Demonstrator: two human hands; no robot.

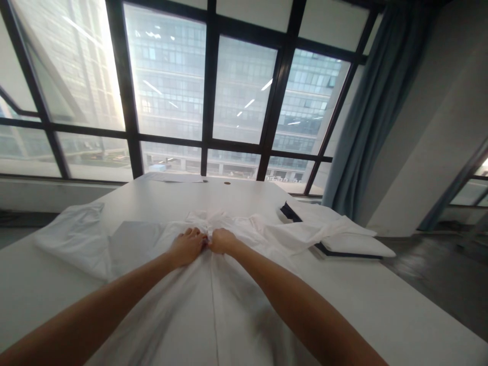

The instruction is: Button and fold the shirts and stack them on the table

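My left hand [188,247] and right hand [224,241] pinch the white garment [186,310] at its centre seam's far end, on the table's [385,297] near half; best hold both edges level, lightly, avoiding puckers.

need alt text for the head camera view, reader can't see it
A person's left hand and right hand meet on a white garment laid over a white table. Behind stand dark-framed windows, with a blue curtain to the right.
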